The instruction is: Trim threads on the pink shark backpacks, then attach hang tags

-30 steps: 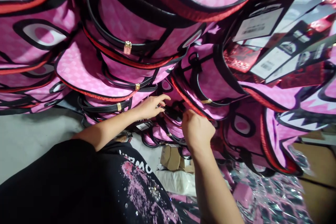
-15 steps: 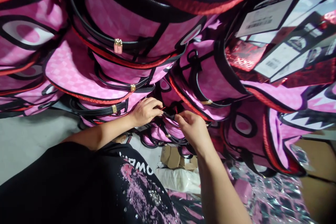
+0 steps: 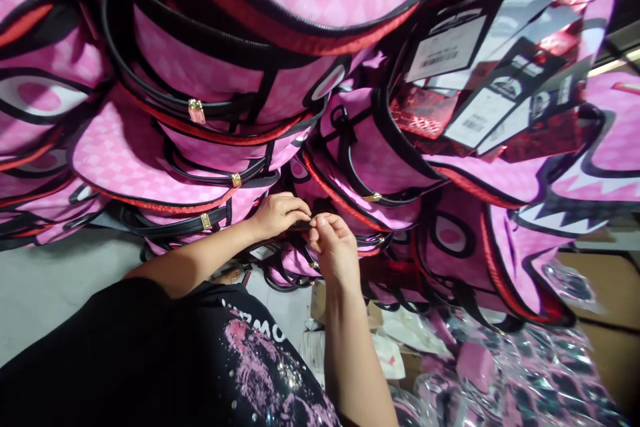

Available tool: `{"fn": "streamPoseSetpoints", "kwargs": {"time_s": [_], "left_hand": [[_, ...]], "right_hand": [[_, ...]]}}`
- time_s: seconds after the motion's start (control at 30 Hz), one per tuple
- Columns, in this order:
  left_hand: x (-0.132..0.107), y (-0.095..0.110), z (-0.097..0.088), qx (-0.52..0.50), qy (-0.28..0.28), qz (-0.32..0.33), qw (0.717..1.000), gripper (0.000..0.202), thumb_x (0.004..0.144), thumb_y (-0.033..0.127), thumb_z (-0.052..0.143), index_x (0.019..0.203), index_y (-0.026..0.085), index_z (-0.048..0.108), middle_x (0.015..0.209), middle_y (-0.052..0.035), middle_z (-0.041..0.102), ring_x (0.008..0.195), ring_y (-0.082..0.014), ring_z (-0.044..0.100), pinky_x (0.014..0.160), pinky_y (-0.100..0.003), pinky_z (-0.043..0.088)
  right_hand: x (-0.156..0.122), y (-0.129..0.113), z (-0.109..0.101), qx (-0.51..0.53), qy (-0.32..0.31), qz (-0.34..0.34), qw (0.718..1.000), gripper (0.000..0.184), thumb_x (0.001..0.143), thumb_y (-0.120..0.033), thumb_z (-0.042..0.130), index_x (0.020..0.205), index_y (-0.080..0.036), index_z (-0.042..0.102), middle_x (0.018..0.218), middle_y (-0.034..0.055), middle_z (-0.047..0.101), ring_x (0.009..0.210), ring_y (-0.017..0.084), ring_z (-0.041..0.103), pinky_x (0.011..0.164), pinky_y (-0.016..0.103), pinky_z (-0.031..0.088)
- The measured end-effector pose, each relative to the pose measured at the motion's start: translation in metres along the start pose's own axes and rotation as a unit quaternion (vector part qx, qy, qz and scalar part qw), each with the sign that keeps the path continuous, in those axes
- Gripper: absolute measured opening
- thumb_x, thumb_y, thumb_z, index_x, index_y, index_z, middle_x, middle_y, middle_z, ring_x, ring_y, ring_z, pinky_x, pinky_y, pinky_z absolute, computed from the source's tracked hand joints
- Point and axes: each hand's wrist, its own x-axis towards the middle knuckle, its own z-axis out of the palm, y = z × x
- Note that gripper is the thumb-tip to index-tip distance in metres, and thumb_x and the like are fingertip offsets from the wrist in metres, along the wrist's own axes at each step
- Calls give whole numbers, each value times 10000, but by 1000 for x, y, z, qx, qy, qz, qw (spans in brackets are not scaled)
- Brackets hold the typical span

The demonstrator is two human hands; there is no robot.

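Low in front of me, my left hand [image 3: 281,215] and my right hand [image 3: 334,240] meet fingertip to fingertip. Both are closed in a pinch. Between them is something small and dark that I cannot make out, mostly hidden by the fingers. Around the hands hang pink checkered backpacks [image 3: 370,140] with black trim and red zipper edging. Just left of my left hand is a black strap with a gold buckle [image 3: 205,221]. Below my hands, more pink bags [image 3: 295,260] with black straps hang lower down.
Black and white hang tags [image 3: 447,48] with barcodes and red shiny packets dangle at the upper right. Plastic-wrapped pink and black goods [image 3: 530,373] cover the lower right, beside a cardboard box [image 3: 600,287]. Grey floor [image 3: 60,293] lies at the left.
My right hand has moved left, closing the gap to my left hand so the fingertips now meet. The hanging bags and tags have shifted left in view.
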Motion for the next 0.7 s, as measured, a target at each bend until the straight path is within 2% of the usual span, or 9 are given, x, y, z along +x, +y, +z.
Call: {"fn": "streamPoseSetpoints", "kwargs": {"time_s": [0.1, 0.2, 0.33, 0.53, 0.7], "left_hand": [[5, 0, 0, -33, 1, -51, 998, 68, 839, 213, 672, 795, 179, 712, 785, -9, 717, 736, -114, 602, 721, -227, 461], [6, -1, -1, -46, -17, -61, 997, 41, 818, 185, 689, 795, 169, 720, 779, -14, 710, 749, -112, 604, 741, -225, 462], [2, -6, 1, -67, -49, -43, 996, 63, 818, 192, 689, 772, 168, 725, 773, -15, 699, 767, -115, 613, 766, -231, 461], [0, -12, 2, -55, -58, -34, 996, 84, 840, 200, 659, 804, 171, 729, 786, -13, 691, 775, -118, 617, 773, -233, 459], [0, -11, 1, -12, -80, -30, 996, 97, 850, 195, 633, 800, 172, 713, 787, -15, 688, 789, -131, 607, 767, -243, 454]], "right_hand": [[1, 11, 8, -51, 75, -86, 992, 320, 725, -431, 711, 808, -163, 556, 682, -29, 558, 482, 53, 406, 438, 193, 291], [3, 21, 12, -83, 114, -125, 982, 313, 759, -433, 682, 830, -147, 574, 631, -47, 517, 490, 61, 400, 471, 203, 320], [5, 27, 14, -111, 127, -142, 975, 317, 783, -439, 659, 842, -135, 592, 622, -48, 498, 500, 67, 391, 482, 210, 328], [6, 31, 14, -147, 129, -151, 969, 303, 794, -433, 631, 830, -134, 594, 726, -1, 568, 557, 81, 438, 516, 218, 380], [5, 34, 10, -231, 124, -170, 950, 310, 825, -452, 579, 846, -143, 607, 824, 51, 617, 721, 143, 546, 663, 275, 472]]}}
